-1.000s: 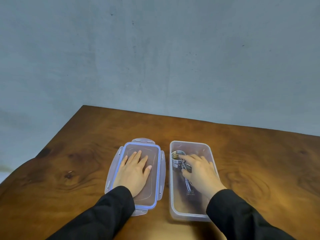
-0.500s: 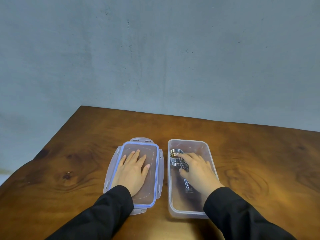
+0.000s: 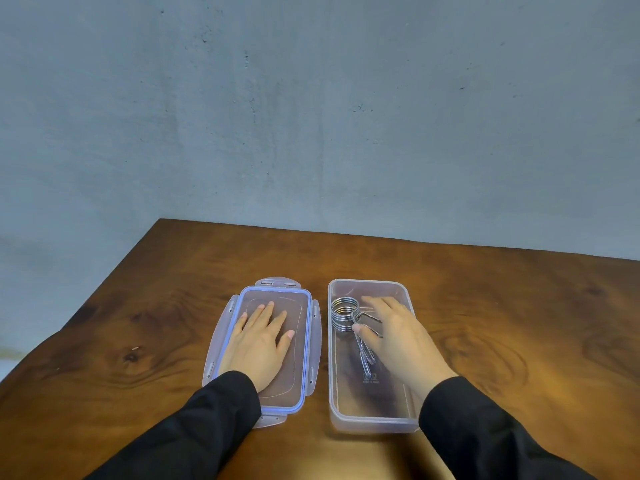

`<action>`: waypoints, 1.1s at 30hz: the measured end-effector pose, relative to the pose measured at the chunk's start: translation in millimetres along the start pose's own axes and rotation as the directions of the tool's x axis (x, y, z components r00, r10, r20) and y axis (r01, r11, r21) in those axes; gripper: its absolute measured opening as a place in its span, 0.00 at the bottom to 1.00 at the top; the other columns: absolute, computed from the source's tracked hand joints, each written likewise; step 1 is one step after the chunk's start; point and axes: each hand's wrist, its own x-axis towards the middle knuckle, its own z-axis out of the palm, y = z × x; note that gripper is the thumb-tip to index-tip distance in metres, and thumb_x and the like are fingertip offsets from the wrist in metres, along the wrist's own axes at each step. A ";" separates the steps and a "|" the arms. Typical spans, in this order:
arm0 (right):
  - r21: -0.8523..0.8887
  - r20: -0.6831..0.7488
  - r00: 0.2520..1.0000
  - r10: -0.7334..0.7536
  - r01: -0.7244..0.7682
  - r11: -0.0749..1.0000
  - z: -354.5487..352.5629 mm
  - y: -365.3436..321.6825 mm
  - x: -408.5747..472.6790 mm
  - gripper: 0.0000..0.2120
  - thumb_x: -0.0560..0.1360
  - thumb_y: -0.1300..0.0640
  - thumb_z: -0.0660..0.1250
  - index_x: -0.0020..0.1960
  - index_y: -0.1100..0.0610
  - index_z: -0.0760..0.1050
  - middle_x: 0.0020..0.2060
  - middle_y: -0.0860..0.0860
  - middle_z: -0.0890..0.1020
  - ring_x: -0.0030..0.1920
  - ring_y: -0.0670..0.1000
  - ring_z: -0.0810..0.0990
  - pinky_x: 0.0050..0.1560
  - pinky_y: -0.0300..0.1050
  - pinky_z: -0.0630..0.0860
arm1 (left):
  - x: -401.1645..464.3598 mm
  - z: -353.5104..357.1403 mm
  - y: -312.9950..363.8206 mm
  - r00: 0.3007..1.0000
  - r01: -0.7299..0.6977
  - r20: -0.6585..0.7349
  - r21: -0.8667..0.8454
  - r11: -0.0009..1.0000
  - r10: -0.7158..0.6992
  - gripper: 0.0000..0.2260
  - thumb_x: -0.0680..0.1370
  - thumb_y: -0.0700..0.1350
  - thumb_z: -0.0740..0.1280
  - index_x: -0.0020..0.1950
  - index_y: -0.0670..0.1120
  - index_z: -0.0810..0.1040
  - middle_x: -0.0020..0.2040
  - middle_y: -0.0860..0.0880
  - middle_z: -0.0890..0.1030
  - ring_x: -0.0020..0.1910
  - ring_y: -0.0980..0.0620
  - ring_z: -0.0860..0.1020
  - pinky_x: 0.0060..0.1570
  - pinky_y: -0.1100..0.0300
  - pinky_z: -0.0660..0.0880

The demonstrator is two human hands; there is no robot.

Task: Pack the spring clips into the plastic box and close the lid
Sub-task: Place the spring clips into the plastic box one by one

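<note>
Here, left hand [image 3: 259, 344] lay flat, fingers spread, on lid [image 3: 304, 341] (lid beside box); right hand [image 3: 394, 337] inside plastic box [image 3: 367, 422], fingers loosely apart over spring clip [image 3: 346, 315], grip unclear.

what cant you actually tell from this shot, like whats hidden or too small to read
- How many spring clips are in the plastic box: head view, the right hand covers part of them.
- Whether the right hand grips a clip or only touches it: its fingers hide the contact.
- The embossed mark on the box floor: too small to read.
- The lid under the left hand: palm and sleeve hide its middle.
- Both arms: cut off by the bottom edge.
</note>
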 end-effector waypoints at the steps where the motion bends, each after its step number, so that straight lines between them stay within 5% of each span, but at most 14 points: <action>1: 0.003 -0.010 1.000 0.003 -0.003 1.000 -3.4 1.0 -0.7 0.28 0.79 0.42 0.66 0.76 0.46 0.66 0.72 0.45 0.73 0.69 0.49 0.74 0.65 0.44 0.75 | 0.4 0.5 0.2 1.000 0.003 0.003 0.003 1.000 -0.003 0.26 0.82 0.62 0.47 0.79 0.56 0.57 0.81 0.53 0.56 0.80 0.51 0.53 0.76 0.53 0.42; 9: -0.223 0.252 0.967 0.034 0.024 0.974 8.5 -0.8 7.5 0.45 0.73 0.39 0.72 0.81 0.48 0.53 0.76 0.51 0.70 0.74 0.57 0.69 0.73 0.54 0.66 | -1.0 -0.8 1.8 1.000 0.013 0.004 0.013 1.000 -0.013 0.27 0.82 0.62 0.47 0.79 0.56 0.57 0.81 0.53 0.56 0.80 0.51 0.53 0.75 0.54 0.42; 19: -0.214 0.184 0.978 0.094 -0.054 0.975 16.0 -5.3 25.4 0.43 0.77 0.43 0.69 0.82 0.50 0.49 0.72 0.54 0.73 0.71 0.59 0.73 0.73 0.56 0.66 | -1.9 -1.2 2.6 1.000 0.014 -0.007 -0.001 1.000 -0.014 0.26 0.82 0.62 0.48 0.79 0.56 0.58 0.81 0.53 0.57 0.79 0.51 0.54 0.76 0.53 0.42; 26: -0.157 0.130 0.979 0.155 -0.134 0.979 35.0 -11.5 39.6 0.35 0.75 0.47 0.72 0.76 0.50 0.60 0.67 0.52 0.79 0.65 0.58 0.78 0.68 0.56 0.73 | -1.2 0.9 0.6 1.000 0.018 -0.009 0.009 1.000 -0.018 0.27 0.81 0.63 0.47 0.79 0.56 0.57 0.81 0.53 0.56 0.79 0.52 0.53 0.77 0.53 0.44; 33: -0.108 0.023 0.985 0.172 -0.168 0.980 41.3 -12.0 40.6 0.31 0.75 0.46 0.72 0.73 0.46 0.62 0.64 0.49 0.81 0.63 0.56 0.79 0.68 0.58 0.70 | -0.4 1.1 0.4 1.000 0.014 -0.013 0.005 1.000 -0.014 0.27 0.81 0.63 0.48 0.79 0.56 0.58 0.81 0.53 0.56 0.79 0.52 0.54 0.76 0.53 0.43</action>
